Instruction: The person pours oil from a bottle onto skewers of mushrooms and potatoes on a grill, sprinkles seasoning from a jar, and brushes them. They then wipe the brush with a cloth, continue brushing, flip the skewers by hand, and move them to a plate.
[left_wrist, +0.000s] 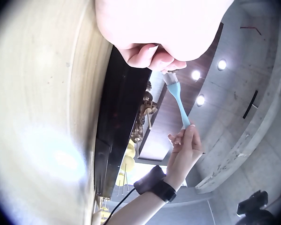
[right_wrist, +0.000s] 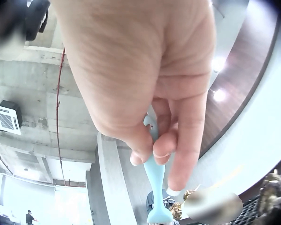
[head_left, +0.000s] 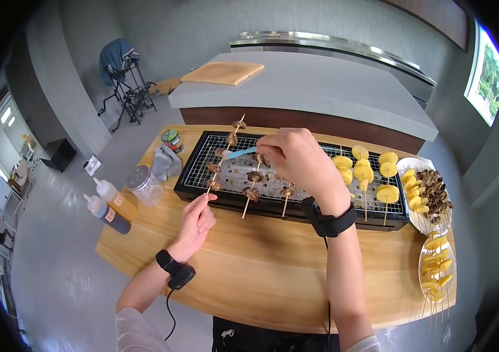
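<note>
My left hand (head_left: pixel 195 226) pinches the lower end of a wooden skewer threaded with browned, mushroom-like pieces (head_left: pixel 213 168). This skewer slants over the left side of the black tabletop grill (head_left: pixel 229 201). Between the thumb and fingers of my right hand (head_left: pixel 302 158) is a light blue basting brush (left_wrist: pixel 179 101). The brush's pale bristles lie at the middle pieces of the held skewer. Beneath and beside the right hand, more brown skewers (head_left: pixel 255 176) lie on the wire grate. Skewers of yellow slices (head_left: pixel 364 171) lie on the grate's right part.
Left of the grill stand two squeeze bottles (head_left: pixel 109 214), a clear jar (head_left: pixel 146 186) and a small labelled jar (head_left: pixel 171 141). Plates of brown skewers (head_left: pixel 431 188) and yellow skewers (head_left: pixel 436 267) line the wooden table's right edge. Behind is a grey counter with a wooden board (head_left: pixel 223 73).
</note>
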`<state>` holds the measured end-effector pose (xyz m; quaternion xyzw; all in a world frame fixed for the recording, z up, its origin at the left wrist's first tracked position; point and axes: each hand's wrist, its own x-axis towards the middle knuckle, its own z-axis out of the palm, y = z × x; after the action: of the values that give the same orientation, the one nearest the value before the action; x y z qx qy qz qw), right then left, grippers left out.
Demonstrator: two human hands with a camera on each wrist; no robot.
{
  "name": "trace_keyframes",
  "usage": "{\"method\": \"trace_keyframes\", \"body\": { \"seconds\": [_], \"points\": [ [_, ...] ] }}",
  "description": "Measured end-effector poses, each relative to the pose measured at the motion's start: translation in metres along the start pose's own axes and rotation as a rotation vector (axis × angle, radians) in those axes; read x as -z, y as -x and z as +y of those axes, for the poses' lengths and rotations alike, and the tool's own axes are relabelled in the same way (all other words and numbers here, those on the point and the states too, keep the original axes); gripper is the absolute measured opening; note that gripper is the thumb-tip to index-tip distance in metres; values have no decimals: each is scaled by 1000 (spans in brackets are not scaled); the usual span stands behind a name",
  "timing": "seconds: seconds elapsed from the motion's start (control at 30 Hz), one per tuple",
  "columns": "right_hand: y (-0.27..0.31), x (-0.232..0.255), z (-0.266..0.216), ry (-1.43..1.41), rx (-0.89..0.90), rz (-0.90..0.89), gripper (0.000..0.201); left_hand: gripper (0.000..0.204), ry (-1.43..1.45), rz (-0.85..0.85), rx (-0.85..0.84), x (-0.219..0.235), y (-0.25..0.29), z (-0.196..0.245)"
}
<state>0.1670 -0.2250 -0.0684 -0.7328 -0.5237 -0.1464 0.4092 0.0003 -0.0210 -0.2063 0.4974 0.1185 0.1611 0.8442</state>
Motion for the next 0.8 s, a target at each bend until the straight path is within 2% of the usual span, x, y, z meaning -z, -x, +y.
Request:
{"method": "trace_keyframes", "body": {
  "seconds": [0.13,0.3,0.47,0.67,0.8],
  "points": [
    [2,1,5,23,-1,6,12,21,20,-7,-12,1,-1,0],
    [-1,3,4,52,48,127,13,24,13,-8,-8,1,0,0],
    [-3,-11,-2,18,59,153,14,24,-18,4,-4,0,0,0],
    [-3,-25,-1,19,121,143,15,25,-30,24,-6,0,0,-1],
    [-1,-14,-9,56,66,105,15,24,7,46,-5,1,0,0]
  ]
}}
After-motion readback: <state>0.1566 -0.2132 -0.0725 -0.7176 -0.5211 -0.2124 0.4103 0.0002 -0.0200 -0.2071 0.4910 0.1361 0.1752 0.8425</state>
